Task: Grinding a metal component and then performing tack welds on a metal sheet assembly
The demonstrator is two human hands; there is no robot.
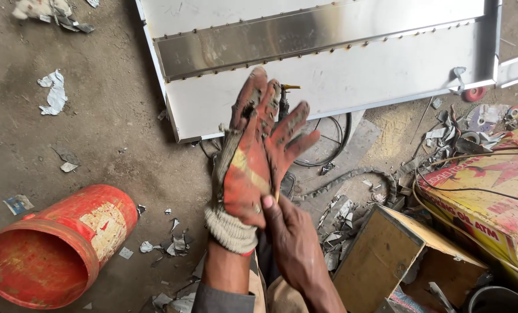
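Hidden: my left hand point(243, 174) was almost wholly inside the glove point(253, 156), so I saw only the wrist below the ribbed cuff; how far each finger sat in its sleeve I could not tell.
Cut off: both my forearms ran out at the bottom edge, and so did the near side of the bucket point(53, 246) and the wooden box point(395, 261).
Hard to make out: the small dark tool with a yellowish tip behind the glove's fingertips was mostly covered.
Left fingers: spread wide and pointing up, closed on nothing.
Right hand point(291, 235): bare, thumb and fingers pinched on the glove's lower palm edge, near the cuff.
Glove: knitted cloth, orange rubbery coating on palm and fingers, worn, dirty and patchy, cuff pale and ribbed; it was held up in front of me over the floor.
Bucket: red, round, lying on its side to my left, paint flaking.
Metal sheet point(328, 69): flat, pale, shiny, with a riveted strip, lying beyond the glove.
Floor: dusty concrete with paper scraps, metal offcuts and black cable.
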